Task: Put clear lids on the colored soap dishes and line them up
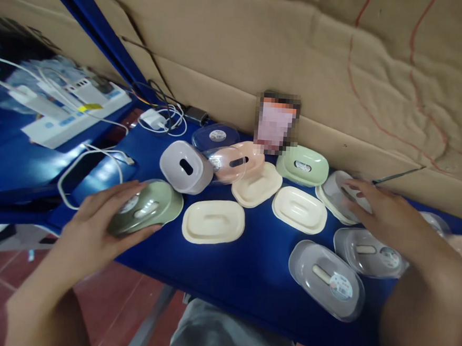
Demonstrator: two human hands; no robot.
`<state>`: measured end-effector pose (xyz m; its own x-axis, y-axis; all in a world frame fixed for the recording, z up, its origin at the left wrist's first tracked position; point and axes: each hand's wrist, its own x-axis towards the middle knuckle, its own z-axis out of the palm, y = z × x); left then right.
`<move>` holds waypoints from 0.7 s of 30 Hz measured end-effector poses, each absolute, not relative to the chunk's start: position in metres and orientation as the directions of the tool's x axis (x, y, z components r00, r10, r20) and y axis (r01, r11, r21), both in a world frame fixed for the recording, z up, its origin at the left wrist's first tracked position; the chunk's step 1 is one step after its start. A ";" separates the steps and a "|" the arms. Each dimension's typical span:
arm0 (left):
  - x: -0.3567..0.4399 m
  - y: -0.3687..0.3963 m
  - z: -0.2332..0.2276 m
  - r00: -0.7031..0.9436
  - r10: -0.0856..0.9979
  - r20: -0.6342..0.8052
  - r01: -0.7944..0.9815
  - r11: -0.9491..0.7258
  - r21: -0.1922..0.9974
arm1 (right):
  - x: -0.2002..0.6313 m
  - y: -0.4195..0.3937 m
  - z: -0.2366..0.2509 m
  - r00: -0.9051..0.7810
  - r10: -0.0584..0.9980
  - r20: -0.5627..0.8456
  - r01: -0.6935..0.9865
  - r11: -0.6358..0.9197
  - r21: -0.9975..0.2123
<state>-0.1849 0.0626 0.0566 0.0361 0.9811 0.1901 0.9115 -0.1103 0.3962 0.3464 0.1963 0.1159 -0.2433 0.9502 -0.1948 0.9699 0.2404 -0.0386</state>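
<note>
My left hand (105,214) is closed around a green slotted oval plastic box (149,209) with a clear cover and round sticker, at the table's left. My right hand (387,207) has its thumb and fingers around the right end of a grey oval box (338,188), which rests over a cream oval tray. Between the hands lie cream oval trays (214,222), each with a raised middle ridge. Behind them are a pale purple slotted box (186,167), a peach one (251,156) and a light green one (305,166).
Two grey boxes with clear covers (328,280) lie in front of my right arm. A clear cover (215,137) sits at the back, near a blurred-out upright device (276,123). A power strip (77,115) with white cables is at left. Cardboard (224,46) walls the blue table (224,275).
</note>
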 end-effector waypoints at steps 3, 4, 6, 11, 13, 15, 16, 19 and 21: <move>-0.164 0.061 0.067 -0.005 0.982 0.188 0.895 -0.079 0.440 | 0.327 0.181 0.129 -0.353 0.929 -0.113 0.927 0.331 -0.174; -0.154 0.062 0.071 0.010 0.982 0.191 0.876 -0.100 0.472 | 0.317 0.173 0.134 -0.382 0.922 -0.066 0.907 0.360 -0.217; -0.125 0.066 0.079 0.098 0.972 0.213 0.810 -0.202 0.550 | 0.293 0.158 0.143 -0.443 0.896 -0.004 0.853 0.421 -0.308; -0.036 0.109 0.093 0.417 0.814 0.404 0.612 -0.580 0.538 | 0.256 0.141 0.148 -0.620 0.784 0.009 0.620 0.497 -0.607; -0.013 0.132 0.093 0.456 0.780 0.428 0.502 -0.622 0.600 | 0.256 0.146 0.145 -0.590 0.807 0.030 0.590 0.456 -0.666; -0.001 0.148 0.090 0.457 0.788 0.412 0.407 -0.597 0.691 | 0.261 0.155 0.142 -0.530 0.847 0.045 0.583 0.403 -0.705; 0.002 0.153 0.087 0.448 0.801 0.398 0.368 -0.571 0.734 | 0.264 0.159 0.140 -0.511 0.858 0.049 0.577 0.384 -0.721; 0.005 0.154 0.074 0.408 0.851 0.331 0.305 -0.469 0.829 | 0.268 0.171 0.134 -0.531 0.847 0.014 0.570 0.370 -0.734; 0.006 0.150 0.064 0.390 0.880 0.271 0.300 -0.400 0.866 | 0.270 0.177 0.130 -0.569 0.822 -0.023 0.567 0.371 -0.735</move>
